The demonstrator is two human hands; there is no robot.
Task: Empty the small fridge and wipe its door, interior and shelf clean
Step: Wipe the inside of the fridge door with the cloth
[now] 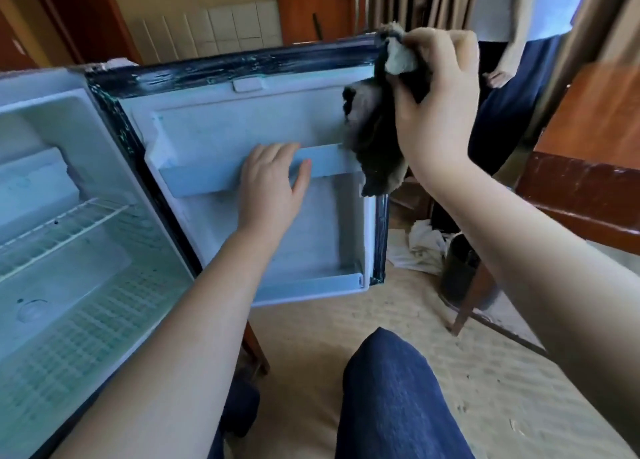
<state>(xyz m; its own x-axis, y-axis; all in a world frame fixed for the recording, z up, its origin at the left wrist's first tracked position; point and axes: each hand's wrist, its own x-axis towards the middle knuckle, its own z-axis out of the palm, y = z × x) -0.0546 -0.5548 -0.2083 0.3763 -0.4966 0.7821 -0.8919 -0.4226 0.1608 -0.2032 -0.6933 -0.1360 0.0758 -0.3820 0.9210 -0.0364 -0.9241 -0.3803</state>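
The small white fridge (104,140) stands open at the left, its interior bare except for a wire shelf (65,226). Its door (225,119) is swung wide toward me, inner side facing up, with a black seal along the top edge. My left hand (273,178) lies with fingers spread over the door's middle rail (325,162). My right hand (436,95) grips a dark, dirty cloth (374,136) at the door's top right corner, and the cloth hangs down over the door's right edge.
A second person (512,60) stands just beyond the door at the upper right. A wooden table (588,167) is at the right, with crumpled white cloths (419,247) and a dark bin (460,268) on the beige carpet under it. My knee (391,382) is in front.
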